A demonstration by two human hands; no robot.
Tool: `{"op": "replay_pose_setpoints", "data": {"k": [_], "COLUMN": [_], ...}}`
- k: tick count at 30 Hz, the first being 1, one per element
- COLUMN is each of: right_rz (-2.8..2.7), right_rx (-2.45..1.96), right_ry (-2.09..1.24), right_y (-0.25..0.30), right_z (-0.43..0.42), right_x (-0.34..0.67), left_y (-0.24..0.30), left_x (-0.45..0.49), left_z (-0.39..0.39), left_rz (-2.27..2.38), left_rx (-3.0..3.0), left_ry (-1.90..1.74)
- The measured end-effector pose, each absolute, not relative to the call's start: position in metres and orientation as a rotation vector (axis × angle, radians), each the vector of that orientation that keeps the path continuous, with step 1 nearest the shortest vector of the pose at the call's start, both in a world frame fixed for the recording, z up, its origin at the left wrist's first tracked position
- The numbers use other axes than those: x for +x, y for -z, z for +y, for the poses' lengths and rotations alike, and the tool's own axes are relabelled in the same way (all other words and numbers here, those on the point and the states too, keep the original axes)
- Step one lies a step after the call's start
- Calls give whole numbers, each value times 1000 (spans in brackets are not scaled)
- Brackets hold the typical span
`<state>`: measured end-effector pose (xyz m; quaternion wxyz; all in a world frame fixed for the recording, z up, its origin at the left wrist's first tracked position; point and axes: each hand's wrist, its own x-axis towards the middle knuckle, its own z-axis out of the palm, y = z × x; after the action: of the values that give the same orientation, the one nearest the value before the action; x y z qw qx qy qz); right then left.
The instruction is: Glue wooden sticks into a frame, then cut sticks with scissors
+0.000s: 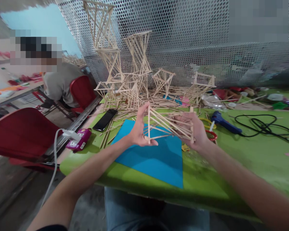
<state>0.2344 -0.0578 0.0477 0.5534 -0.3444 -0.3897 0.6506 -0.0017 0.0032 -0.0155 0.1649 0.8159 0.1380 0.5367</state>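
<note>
I hold a small frame of thin wooden sticks (170, 123) in the air above a blue sheet (156, 157) on the green table (243, 160). My left hand (139, 128) grips its left end, thumb under the lower stick. My right hand (194, 130) cups its right end from behind. Both arms reach forward from the bottom of the view.
Taller stick towers (110, 61) and loose sticks crowd the table's back by a perforated metal screen. A black phone (105, 119), a pink power strip (79, 140), a blue glue gun (223, 122) and a black cable (265, 126) lie around. A seated person (60, 83) and red chairs (19, 134) are at the left.
</note>
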Motion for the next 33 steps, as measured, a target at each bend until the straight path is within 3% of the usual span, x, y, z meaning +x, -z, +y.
{"op": "replay_pose_setpoints", "data": {"k": [7,33], "right_rz": [-642,-724], "right_rx": [-900,-862], "right_ry": [-1637,-1554], "right_y": [-39,-39], "right_z": [-56,-56], "right_x": [231,234], "left_y": [14,-6], "left_x": [4,-8], "left_z": [-4,-4], "left_rz": [464,379], "left_rx": [2280,2455], "left_ry": [-1538,-1499]}}
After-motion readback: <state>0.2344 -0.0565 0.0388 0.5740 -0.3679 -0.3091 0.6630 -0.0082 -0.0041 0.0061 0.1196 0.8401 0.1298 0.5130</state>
